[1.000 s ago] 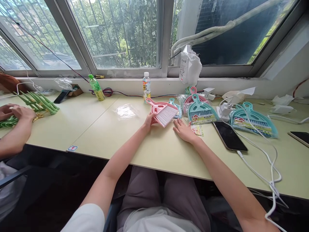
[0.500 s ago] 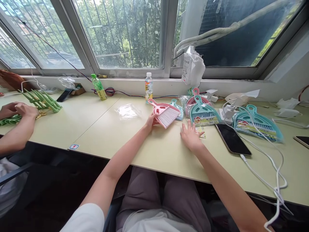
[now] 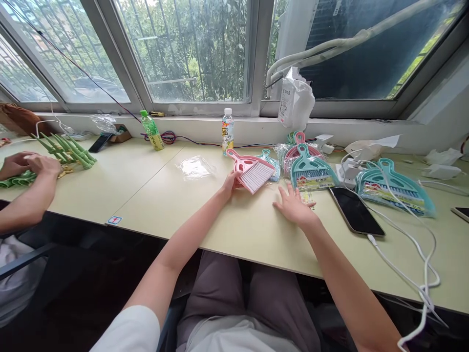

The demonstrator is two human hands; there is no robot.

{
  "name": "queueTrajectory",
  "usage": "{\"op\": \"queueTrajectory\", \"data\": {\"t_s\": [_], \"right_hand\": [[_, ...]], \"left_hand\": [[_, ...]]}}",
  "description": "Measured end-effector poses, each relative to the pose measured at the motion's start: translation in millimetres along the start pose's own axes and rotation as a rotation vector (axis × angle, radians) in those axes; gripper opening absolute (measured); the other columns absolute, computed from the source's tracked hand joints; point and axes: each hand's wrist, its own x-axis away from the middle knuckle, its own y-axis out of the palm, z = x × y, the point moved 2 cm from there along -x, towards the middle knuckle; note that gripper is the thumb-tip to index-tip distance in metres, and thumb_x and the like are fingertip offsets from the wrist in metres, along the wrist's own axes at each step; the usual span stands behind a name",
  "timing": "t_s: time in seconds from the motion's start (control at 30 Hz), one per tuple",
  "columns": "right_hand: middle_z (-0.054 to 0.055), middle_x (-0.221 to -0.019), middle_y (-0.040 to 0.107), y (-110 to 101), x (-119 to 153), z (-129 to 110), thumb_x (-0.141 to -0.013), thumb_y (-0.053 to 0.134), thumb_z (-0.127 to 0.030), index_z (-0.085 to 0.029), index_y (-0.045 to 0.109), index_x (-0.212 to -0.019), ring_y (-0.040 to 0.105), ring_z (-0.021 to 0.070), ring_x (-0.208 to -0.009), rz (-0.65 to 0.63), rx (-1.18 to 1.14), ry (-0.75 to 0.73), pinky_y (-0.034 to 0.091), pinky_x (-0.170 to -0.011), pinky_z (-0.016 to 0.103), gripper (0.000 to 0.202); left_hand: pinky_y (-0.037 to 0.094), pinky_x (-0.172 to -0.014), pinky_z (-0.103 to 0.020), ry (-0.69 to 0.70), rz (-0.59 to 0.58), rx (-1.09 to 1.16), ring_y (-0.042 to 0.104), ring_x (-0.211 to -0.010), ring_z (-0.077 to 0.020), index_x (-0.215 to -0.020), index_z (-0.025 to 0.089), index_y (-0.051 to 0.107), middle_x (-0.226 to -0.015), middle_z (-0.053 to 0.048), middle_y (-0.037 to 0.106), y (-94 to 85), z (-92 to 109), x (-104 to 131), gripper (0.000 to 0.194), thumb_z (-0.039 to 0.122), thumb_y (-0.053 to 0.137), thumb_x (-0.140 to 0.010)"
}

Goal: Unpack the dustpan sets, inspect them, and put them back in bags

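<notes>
My left hand (image 3: 230,184) grips a pink dustpan and brush set (image 3: 255,172) by its near left side, white bristles facing up. Its handle points toward the window. My right hand (image 3: 293,205) is spread with the palm down over the table, beside a small printed card (image 3: 307,197) that it partly covers. Just beyond that hand sits a wrapped teal dustpan and brush set (image 3: 311,168). Behind the pink set a blue set (image 3: 271,164) is partly hidden, and further pink and teal wrapped sets (image 3: 298,142) lie at the back.
A clear plastic wrapper (image 3: 196,167) lies left of the pink set. Two bottles stand behind, one clear (image 3: 227,132) and one green (image 3: 152,131). On the right are a phone (image 3: 356,211), white cables (image 3: 427,274) and more teal sets (image 3: 395,188). At far left, a co-worker's hands (image 3: 42,166) handle green stalks.
My right hand has shifted slightly, its fingers now more spread and just short of the teal set. The left hand keeps its hold on the pink set. The view has moved a little.
</notes>
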Motion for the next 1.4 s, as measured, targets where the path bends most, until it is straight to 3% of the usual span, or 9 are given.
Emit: {"op": "queueTrajectory", "data": {"t_s": [0.17, 0.33, 0.53, 0.73, 0.83, 0.9, 1.0, 1.2, 1.4], "right_hand": [[0.01, -0.162, -0.018, 0, -3, 7, -0.099, 0.033, -0.047, -0.026, 0.005, -0.157, 0.006, 0.0439, -0.148, -0.109, -0.036, -0.072, 0.03, -0.1, 0.075, 0.068], [0.011, -0.16, -0.024, 0, 1, -4, -0.094, 0.046, -0.045, -0.026, 0.003, -0.157, 0.001, 0.0423, -0.148, -0.057, -0.157, -0.261, 0.025, -0.109, 0.067, 0.078], [0.011, -0.164, -0.004, 2, 10, -21, -0.092, 0.048, -0.052, -0.027, 0.016, -0.156, 0.007, 0.0314, -0.15, -0.125, -0.296, -0.651, 0.022, -0.118, 0.05, 0.076], [0.013, -0.158, 0.027, 0, 4, -23, -0.093, 0.044, -0.029, -0.022, 0.043, -0.143, 0.03, 0.0249, -0.145, 0.171, -0.263, -0.686, 0.036, -0.113, 0.043, 0.05], [0.01, -0.161, 0.022, 2, -6, -19, -0.095, 0.039, -0.027, -0.021, 0.04, -0.147, 0.021, 0.0279, -0.148, 0.321, -0.077, -0.578, 0.028, -0.117, 0.052, 0.052], [0.011, -0.163, 0.014, 9, -15, -13, -0.098, 0.033, -0.035, -0.017, 0.03, -0.152, 0.012, 0.0303, -0.15, 0.256, 0.027, -0.45, 0.019, -0.118, 0.059, 0.057], [0.017, -0.162, 0.008, 21, -27, -5, -0.1, 0.021, -0.046, -0.007, 0.019, -0.155, 0.008, 0.0293, -0.15, 0.074, 0.042, -0.334, 0.016, -0.119, 0.056, 0.067], [0.016, -0.162, 0.011, 29, -38, 0, -0.099, 0.019, -0.046, -0.002, 0.02, -0.153, 0.007, 0.0245, -0.15, 0.031, -0.073, -0.452, 0.014, -0.122, 0.042, 0.07], [0.015, -0.16, 0.022, 27, -37, -2, -0.098, 0.026, -0.041, -0.006, 0.03, -0.151, 0.017, 0.0248, -0.149, 0.018, -0.164, -0.622, 0.019, -0.121, 0.042, 0.064]], "left_hand": [[0.057, -0.073, -0.033, -0.007, 0.004, 0.024, 0.07, -0.089, -0.0236, -0.111, 0.019, 0.063, -0.097, -0.007, 0.073, 0.4, 0, -1, 0.042, 0.036, 0.061, -0.072], [0.057, -0.07, -0.032, -0.005, -0.016, 0.032, 0.07, -0.085, -0.0235, -0.111, 0.018, 0.063, -0.093, -0.007, 0.073, 0.1, -3, -3, 0.042, 0.035, 0.063, -0.072], [0.057, -0.07, -0.033, 0.012, -0.007, 0.034, 0.069, -0.079, -0.0222, -0.109, 0.016, 0.063, -0.088, -0.007, 0.072, 1.0, 0, 0, 0.041, 0.036, 0.062, -0.073], [0.056, -0.066, -0.03, 0.003, 0.065, 0.057, 0.067, -0.073, -0.0196, -0.103, 0.016, 0.064, -0.083, -0.006, 0.071, -0.8, 1, -2, 0.036, 0.034, 0.061, -0.072], [0.056, -0.067, -0.03, 0.002, 0.089, 0.091, 0.068, -0.077, -0.0208, -0.103, 0.016, 0.064, -0.083, -0.007, 0.071, -3.6, 1, -3, 0.036, 0.035, 0.061, -0.072], [0.056, -0.07, -0.03, 0.008, 0.093, 0.111, 0.069, -0.081, -0.0215, -0.104, 0.017, 0.064, -0.085, -0.006, 0.072, -4.9, 2, -3, 0.037, 0.036, 0.062, -0.072], [0.056, -0.071, -0.03, -0.007, 0.124, 0.15, 0.069, -0.082, -0.0212, -0.105, 0.017, 0.064, -0.084, -0.006, 0.072, -4.8, 4, -1, 0.037, 0.034, 0.062, -0.072], [0.056, -0.068, -0.029, -0.025, 0.167, 0.201, 0.068, -0.076, -0.019, -0.101, 0.015, 0.064, -0.082, -0.007, 0.071, -1.7, 7, 3, 0.031, 0.028, 0.059, -0.073], [0.056, -0.065, -0.026, -0.044, 0.215, 0.252, 0.067, -0.073, -0.0168, -0.1, 0.015, 0.064, -0.084, -0.006, 0.071, -2.9, 6, 1, 0.028, 0.026, 0.059, -0.075]]}}
